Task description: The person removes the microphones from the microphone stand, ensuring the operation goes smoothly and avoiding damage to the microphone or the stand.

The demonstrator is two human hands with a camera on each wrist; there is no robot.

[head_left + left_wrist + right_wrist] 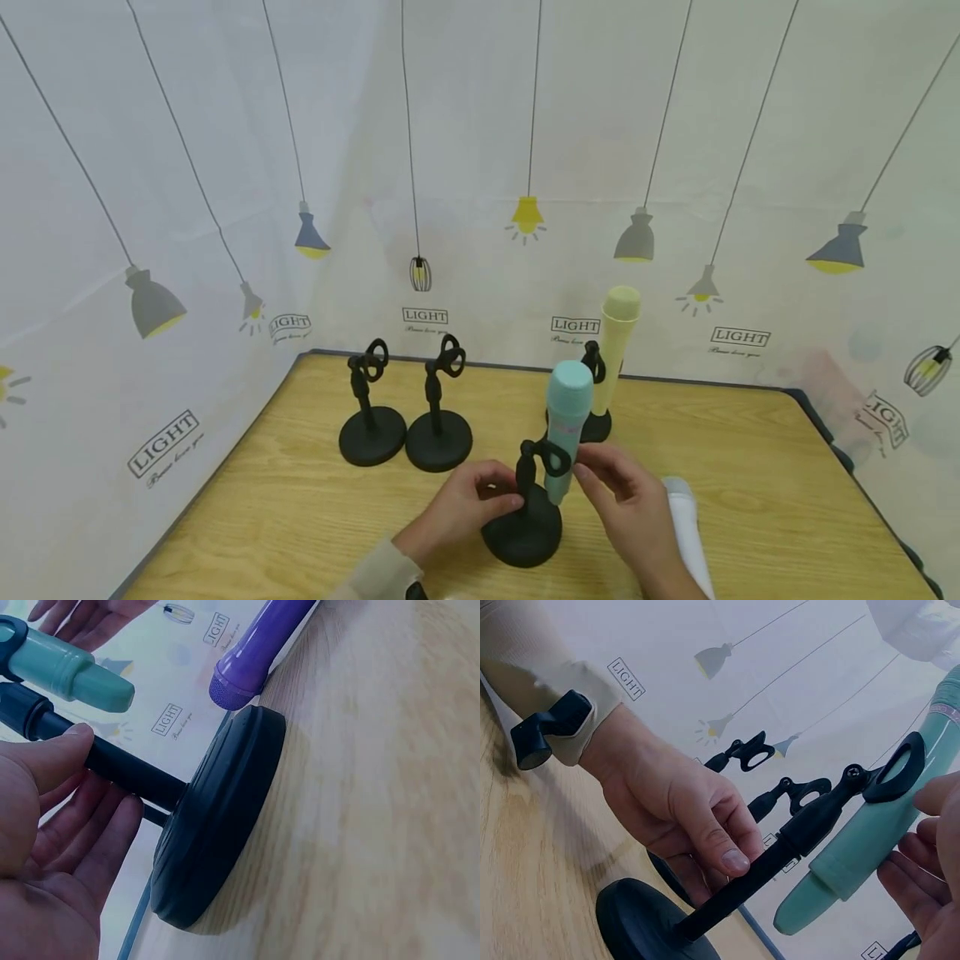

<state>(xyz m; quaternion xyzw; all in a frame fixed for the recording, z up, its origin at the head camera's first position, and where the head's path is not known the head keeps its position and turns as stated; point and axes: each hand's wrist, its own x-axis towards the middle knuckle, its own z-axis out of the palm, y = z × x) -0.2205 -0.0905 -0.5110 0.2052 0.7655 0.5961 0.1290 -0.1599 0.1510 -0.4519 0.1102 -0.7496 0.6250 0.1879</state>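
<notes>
My left hand holds the upright pole of a black desk microphone stand, thumb in front and fingers behind. The stand's round base rests on the wooden table. A teal microphone sits through the stand's ring clip, slightly tilted, with its head up and its narrower tail below the ring. At the microphone's right side is my right hand, its thumb and fingertips lightly against or very near the body. Those fingers look relaxed rather than wrapped round it; contact is partly hidden.
Two black stands with unfilled clips stand at the back left. Behind the teal microphone, a yellow microphone is in another stand. A white microphone lies beside my right hand. The left wrist view shows a purple microphone on the table.
</notes>
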